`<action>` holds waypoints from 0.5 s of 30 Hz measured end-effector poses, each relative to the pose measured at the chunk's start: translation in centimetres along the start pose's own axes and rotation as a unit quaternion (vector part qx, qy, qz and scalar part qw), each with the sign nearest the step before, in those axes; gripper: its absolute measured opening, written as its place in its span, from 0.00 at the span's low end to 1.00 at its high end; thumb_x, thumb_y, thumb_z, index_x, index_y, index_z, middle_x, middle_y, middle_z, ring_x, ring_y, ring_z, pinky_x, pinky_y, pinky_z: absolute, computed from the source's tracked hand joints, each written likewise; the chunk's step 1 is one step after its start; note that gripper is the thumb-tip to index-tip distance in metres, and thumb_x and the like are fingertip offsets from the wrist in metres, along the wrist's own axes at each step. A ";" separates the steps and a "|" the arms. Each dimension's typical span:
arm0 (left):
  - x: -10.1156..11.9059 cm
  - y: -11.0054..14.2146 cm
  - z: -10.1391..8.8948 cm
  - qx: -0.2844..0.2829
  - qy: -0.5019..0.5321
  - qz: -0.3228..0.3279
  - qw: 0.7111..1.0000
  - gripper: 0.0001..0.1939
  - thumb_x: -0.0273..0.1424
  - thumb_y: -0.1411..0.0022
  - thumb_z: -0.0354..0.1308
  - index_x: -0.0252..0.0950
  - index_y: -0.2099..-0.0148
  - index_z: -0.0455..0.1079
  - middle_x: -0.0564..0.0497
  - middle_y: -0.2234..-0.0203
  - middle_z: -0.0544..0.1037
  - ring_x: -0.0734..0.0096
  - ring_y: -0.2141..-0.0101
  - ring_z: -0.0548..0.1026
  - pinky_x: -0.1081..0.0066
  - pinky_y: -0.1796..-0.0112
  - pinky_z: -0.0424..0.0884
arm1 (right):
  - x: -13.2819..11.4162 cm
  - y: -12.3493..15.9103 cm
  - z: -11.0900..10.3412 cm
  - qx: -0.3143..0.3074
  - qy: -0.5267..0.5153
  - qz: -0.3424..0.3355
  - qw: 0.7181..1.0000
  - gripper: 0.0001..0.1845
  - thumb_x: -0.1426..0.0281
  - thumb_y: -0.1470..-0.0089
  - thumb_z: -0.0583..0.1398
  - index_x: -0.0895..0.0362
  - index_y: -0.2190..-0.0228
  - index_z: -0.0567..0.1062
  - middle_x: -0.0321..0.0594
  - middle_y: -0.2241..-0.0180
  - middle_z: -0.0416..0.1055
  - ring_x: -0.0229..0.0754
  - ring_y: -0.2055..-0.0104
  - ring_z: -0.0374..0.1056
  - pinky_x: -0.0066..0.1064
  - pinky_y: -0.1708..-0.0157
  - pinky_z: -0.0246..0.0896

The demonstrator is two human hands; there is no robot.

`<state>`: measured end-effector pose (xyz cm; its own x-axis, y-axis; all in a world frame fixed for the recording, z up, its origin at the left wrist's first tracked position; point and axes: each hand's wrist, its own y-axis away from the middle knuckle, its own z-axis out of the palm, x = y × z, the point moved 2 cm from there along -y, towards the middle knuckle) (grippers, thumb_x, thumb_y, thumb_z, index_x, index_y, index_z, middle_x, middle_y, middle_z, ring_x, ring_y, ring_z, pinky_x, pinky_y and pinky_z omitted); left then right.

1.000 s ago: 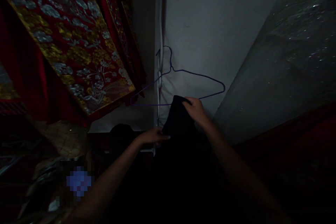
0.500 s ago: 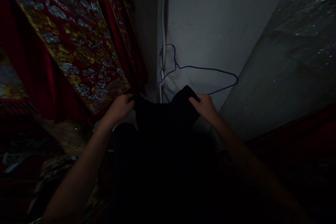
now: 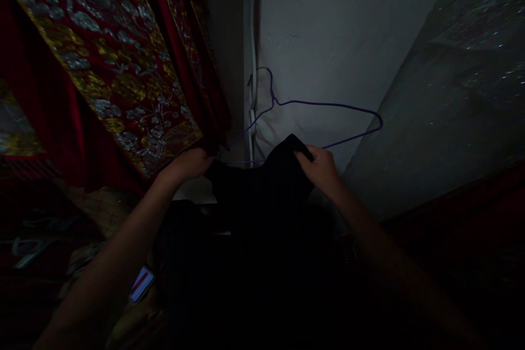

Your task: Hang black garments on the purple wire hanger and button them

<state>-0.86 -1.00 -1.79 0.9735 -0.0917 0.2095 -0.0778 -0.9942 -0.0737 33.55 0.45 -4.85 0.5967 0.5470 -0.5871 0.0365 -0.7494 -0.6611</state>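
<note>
A dark garment (image 3: 262, 191) is stretched between my two hands, its lower part lost in the darkness. My left hand (image 3: 194, 164) is closed on its left upper edge, close to the left arm of a purple wire hanger (image 3: 328, 104). With thumb and fingers pinched, my right hand (image 3: 320, 167) grips the raised right edge of the cloth. The hanger's hook is at a pale vertical cable or pipe by the wall. Its right end sticks out beyond my right hand, and part of its lower bar is hidden behind the garment.
Red cloth with gold and silver embroidery (image 3: 118, 71) hangs at the left. Ahead is a pale wall (image 3: 336, 27) with the vertical cable (image 3: 253, 38). Shiny clear plastic sheeting (image 3: 459, 98) covers something at the right. A lit phone-like screen (image 3: 141, 284) lies low on the left.
My left hand has turned and pulled its edge of the garment slightly lower. The hanger's right end has shifted a little right, and more of its lower bar shows. The lit screen has come into view.
</note>
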 end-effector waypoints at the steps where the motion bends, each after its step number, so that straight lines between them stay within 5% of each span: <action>1: -0.1 0.0 0.4 -0.040 0.007 0.001 0.999 0.19 0.36 0.40 0.51 0.37 0.82 0.68 0.44 0.82 0.76 0.65 0.78 0.74 0.70 0.75 0.62 | 0.0 0.1 0.0 -0.003 -0.004 0.002 1.000 0.16 0.60 0.46 0.57 0.57 0.75 0.77 0.37 0.79 0.72 0.42 0.74 0.67 0.31 0.73 0.54; 3: -0.1 0.0 1.1 -0.092 0.021 0.008 0.996 0.18 0.32 0.43 0.51 0.37 0.84 0.67 0.45 0.83 0.76 0.66 0.79 0.73 0.71 0.75 0.62 | 0.0 0.2 0.1 -0.012 -0.011 0.011 1.000 0.16 0.59 0.46 0.57 0.57 0.77 0.75 0.36 0.80 0.70 0.41 0.75 0.65 0.30 0.74 0.53; 5: -0.2 0.1 1.3 -0.083 0.026 0.014 0.996 0.15 0.29 0.44 0.50 0.36 0.82 0.68 0.46 0.81 0.77 0.66 0.78 0.74 0.71 0.74 0.63 | 0.1 0.3 0.2 -0.021 -0.012 0.021 0.999 0.17 0.58 0.47 0.57 0.56 0.80 0.72 0.35 0.82 0.66 0.40 0.77 0.63 0.30 0.75 0.51; 12: 1.9 0.4 -2.4 0.172 0.009 0.073 0.982 0.19 0.26 0.42 0.45 0.31 0.61 0.80 0.42 0.64 0.83 0.61 0.62 0.79 0.68 0.58 0.69 | -1.0 0.7 1.4 -0.035 -0.050 0.026 0.998 0.19 0.57 0.47 0.56 0.55 0.83 0.65 0.34 0.83 0.60 0.37 0.78 0.55 0.29 0.77 0.47; 15: 2.5 0.0 -3.4 0.216 0.034 0.080 0.973 0.23 0.24 0.42 0.45 0.31 0.54 0.80 0.40 0.56 0.83 0.58 0.56 0.79 0.66 0.51 0.69 | -1.4 1.2 1.8 -0.024 -0.043 0.017 0.999 0.19 0.57 0.45 0.56 0.55 0.82 0.65 0.34 0.83 0.60 0.38 0.78 0.57 0.29 0.77 0.48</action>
<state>0.87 -1.38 2.05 0.9387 -0.2615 0.2247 -0.1155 -0.8526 -0.5097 31.32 -0.54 -5.72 0.5275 0.5488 -0.6485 0.0562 -0.7843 -0.6179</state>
